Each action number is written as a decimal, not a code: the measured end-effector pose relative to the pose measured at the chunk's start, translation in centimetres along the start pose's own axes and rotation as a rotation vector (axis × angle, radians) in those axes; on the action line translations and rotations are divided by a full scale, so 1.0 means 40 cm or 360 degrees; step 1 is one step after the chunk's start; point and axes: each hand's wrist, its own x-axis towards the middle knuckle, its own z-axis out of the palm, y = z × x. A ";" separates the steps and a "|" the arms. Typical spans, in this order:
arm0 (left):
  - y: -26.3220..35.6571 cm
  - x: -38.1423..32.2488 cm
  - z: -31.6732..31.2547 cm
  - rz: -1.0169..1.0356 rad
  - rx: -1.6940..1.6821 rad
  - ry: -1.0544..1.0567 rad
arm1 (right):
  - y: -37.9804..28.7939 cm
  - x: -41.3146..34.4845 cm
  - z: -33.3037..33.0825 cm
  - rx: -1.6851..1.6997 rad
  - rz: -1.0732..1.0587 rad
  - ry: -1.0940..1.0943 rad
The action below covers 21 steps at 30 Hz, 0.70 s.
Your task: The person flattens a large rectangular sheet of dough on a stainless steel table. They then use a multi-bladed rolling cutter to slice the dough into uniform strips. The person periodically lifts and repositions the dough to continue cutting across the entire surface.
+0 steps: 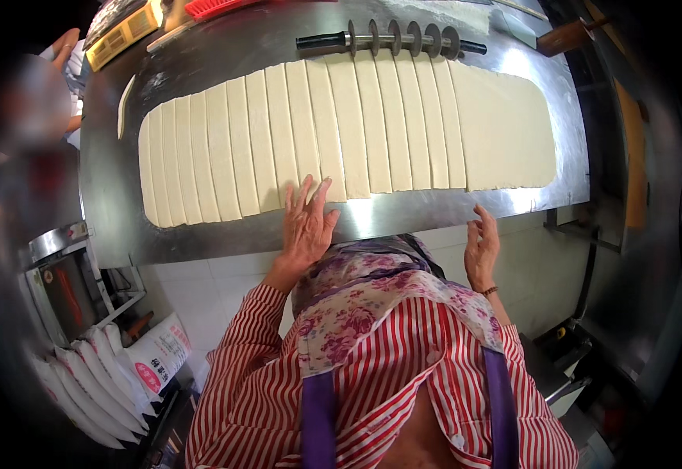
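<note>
A long, flat sheet of pale dough (502, 129) lies across the steel table (224, 243). Its left and middle parts are cut into side-by-side strips; the right end is uncut. Over the near edge of the strips is my left hand (309, 223), fingers spread and holding nothing; whether the fingertips touch the dough is unclear. My right hand (481, 246) hangs at the table's near edge, below the dough's right part, with fingers apart and nothing in it. A multi-wheel dough cutter (396, 40) with black handles rests along the dough's far edge.
A thin dough scrap (125, 106) lies left of the sheet. A yellow box (124, 36) and a red brush (218, 7) are at the far left, a wooden roller (565, 38) at the far right. Several white sacks (92, 387) stand below left. Part of another person (71, 70) shows at left.
</note>
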 end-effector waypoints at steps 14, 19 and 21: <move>0.057 0.061 0.080 0.0234 -0.0026 -0.0247 | 0.049 0.000 -0.029 -0.0039 0.0057 0.0062; 0.085 0.090 0.075 0.0355 -0.0036 -0.0205 | 0.069 -0.044 -0.043 -0.0052 0.0141 0.0126; 0.096 0.103 0.082 0.0399 -0.0037 -0.0235 | 0.077 -0.065 -0.046 -0.0037 0.0198 0.0137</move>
